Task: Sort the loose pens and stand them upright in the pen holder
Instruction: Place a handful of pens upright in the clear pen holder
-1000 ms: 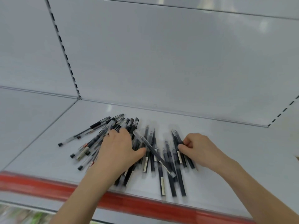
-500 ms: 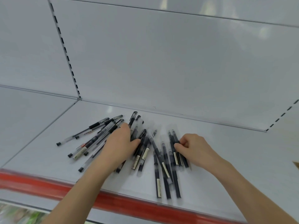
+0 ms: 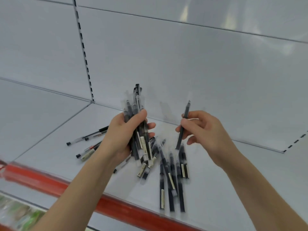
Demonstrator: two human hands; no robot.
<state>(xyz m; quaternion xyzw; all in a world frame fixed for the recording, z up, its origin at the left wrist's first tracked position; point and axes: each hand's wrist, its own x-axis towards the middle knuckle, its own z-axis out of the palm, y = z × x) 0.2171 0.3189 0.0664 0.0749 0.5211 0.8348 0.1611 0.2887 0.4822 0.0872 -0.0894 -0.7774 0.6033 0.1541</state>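
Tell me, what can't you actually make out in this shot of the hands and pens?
- Pen holder: nowhere in the head view.
- Bundle of pens in the left hand: count hidden by fingers and blur.
- Labels on the loose pens: too small, blurred.
- Green items below the shelf: blurred, cut off by the frame edge.

Head view. The left hand [image 3: 123,135] grips a bundle of pens [image 3: 135,109] held nearly upright above a white shelf [image 3: 225,180]. The right hand [image 3: 206,130] pinches a single pen [image 3: 184,120] between thumb and fingers [image 3: 187,124], tip upward, apart from the bundle. Loose pens [image 3: 170,174] lie fanned on the shelf below both hands, with a few more pens [image 3: 86,138] scattered to the left. A red edge strip [image 3: 116,205] runs along the shelf front, and a slotted upright [image 3: 83,52] rises behind.
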